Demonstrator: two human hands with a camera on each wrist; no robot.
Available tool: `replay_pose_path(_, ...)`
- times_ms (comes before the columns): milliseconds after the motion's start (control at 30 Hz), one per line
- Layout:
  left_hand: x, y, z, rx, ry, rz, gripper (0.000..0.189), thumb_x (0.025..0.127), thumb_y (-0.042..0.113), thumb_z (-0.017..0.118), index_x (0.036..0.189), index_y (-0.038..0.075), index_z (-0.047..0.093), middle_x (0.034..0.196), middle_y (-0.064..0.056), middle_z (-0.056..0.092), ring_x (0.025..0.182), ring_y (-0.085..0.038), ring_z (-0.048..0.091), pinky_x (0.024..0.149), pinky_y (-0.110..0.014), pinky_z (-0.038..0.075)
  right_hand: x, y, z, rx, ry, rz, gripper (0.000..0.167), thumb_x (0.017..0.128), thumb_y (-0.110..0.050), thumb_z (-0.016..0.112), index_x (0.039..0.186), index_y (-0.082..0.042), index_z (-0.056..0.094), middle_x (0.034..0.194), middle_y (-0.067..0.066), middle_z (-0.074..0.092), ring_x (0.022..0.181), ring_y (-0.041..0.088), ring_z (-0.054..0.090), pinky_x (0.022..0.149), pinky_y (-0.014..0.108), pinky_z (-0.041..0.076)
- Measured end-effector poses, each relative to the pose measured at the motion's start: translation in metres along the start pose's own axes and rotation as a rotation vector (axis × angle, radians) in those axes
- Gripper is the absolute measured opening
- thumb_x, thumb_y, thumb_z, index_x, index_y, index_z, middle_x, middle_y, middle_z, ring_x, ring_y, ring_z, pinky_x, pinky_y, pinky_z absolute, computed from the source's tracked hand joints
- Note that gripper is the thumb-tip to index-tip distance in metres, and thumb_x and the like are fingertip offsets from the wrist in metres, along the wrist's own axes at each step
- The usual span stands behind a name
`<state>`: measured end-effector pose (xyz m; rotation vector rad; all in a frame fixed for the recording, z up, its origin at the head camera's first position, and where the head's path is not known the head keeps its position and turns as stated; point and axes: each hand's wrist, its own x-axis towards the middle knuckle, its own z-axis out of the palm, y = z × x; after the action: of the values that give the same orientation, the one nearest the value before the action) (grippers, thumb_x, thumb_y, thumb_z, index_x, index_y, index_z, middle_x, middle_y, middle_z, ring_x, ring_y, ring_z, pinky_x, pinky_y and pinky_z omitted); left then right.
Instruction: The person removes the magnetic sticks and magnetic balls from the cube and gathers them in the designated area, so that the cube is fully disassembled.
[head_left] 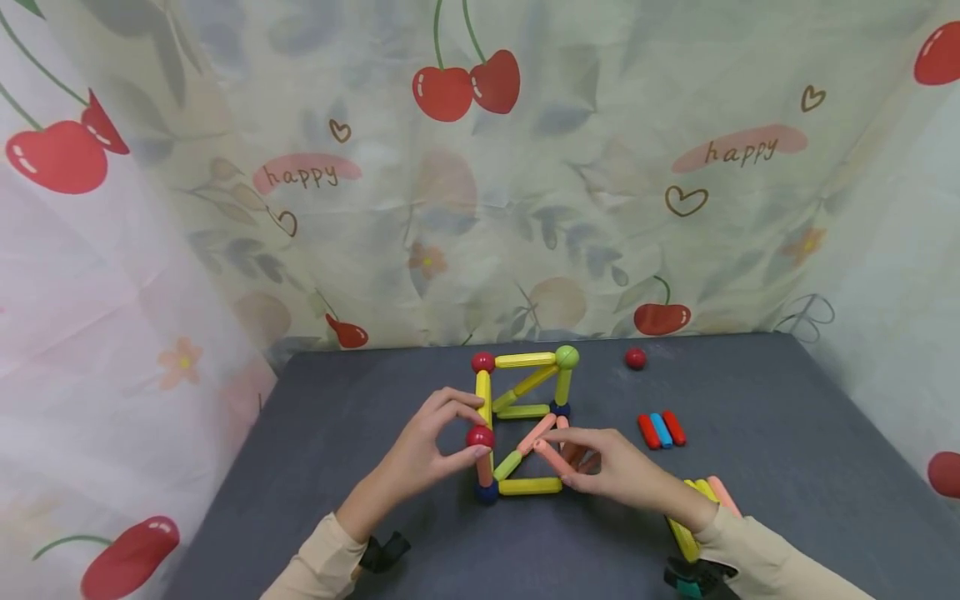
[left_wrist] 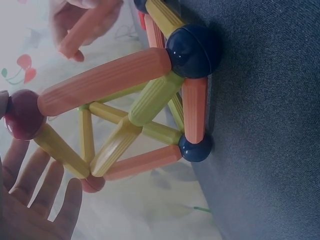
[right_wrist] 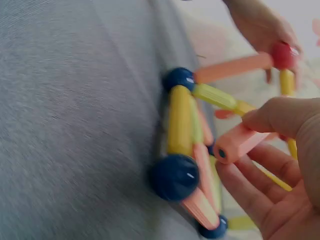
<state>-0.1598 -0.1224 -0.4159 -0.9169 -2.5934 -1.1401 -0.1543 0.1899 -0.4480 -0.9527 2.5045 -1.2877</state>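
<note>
A frame of coloured rods and balls stands on the table in front of me. My left hand (head_left: 427, 446) pinches the red ball (head_left: 481, 437) on top of its near left post, a pink rod (left_wrist: 105, 82) that rises from a navy ball (left_wrist: 194, 51). In my right hand (head_left: 618, 471), a loose pink rod (right_wrist: 237, 142) is held between thumb and fingers, above the near right corner. That corner's navy ball (right_wrist: 175, 177) has nothing on top. At the back, a red ball (head_left: 483, 362) and a green ball (head_left: 567, 357) are joined by a yellow rod (head_left: 525, 360).
Right of the frame lie two red rods (head_left: 648, 432) with a blue rod (head_left: 662, 430) between them. A loose red ball (head_left: 635, 358) sits farther back. Yellow rods (head_left: 684, 540) and a pink rod (head_left: 724, 497) lie partly under my right forearm. A printed curtain (head_left: 480, 250) hangs behind the dark table (head_left: 315, 417).
</note>
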Motion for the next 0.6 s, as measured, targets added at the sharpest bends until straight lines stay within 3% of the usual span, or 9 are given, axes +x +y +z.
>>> replay_pose_path(233, -0.001, 0.0, 0.001, 0.005, 0.012, -0.009, 0.026, 0.084, 0.034, 0.08, 0.103, 0.031, 0.063, 0.128, 0.014, 0.057, 0.123, -0.007, 0.05, 0.101, -0.043, 0.052, -0.026, 0.013, -0.045, 0.113, 0.05, 0.156, 0.051, 0.093, -0.024, 0.07, 0.141, -0.018, 0.053, 0.097, 0.008, 0.071, 0.08, 0.013, 0.065, 0.069, 0.029, 0.055)
replay_pose_path(400, 0.0, 0.002, 0.001, -0.002, 0.004, -0.019, 0.025, 0.084, 0.036, 0.079, 0.102, 0.032, 0.062, 0.128, 0.014, 0.057, 0.123, -0.007, 0.05, 0.102, -0.043, 0.052, -0.059, 0.027, -0.082, 0.214, 0.054, 0.297, 0.055, 0.096, -0.024, 0.065, 0.145, -0.008, 0.045, 0.093, 0.016, 0.071, 0.082, 0.021, 0.068, 0.073, 0.033, 0.057)
replay_pose_path(600, 0.001, 0.003, -0.001, 0.011, -0.005, -0.011, 0.026, 0.084, 0.038, 0.079, 0.103, 0.031, 0.063, 0.127, 0.014, 0.057, 0.122, -0.007, 0.05, 0.1, -0.042, 0.053, -0.103, 0.053, -0.116, 0.202, 0.039, 0.511, 0.065, 0.098, -0.026, 0.062, 0.149, 0.002, 0.034, 0.099, 0.017, 0.07, 0.086, 0.016, 0.068, 0.075, 0.035, 0.059)
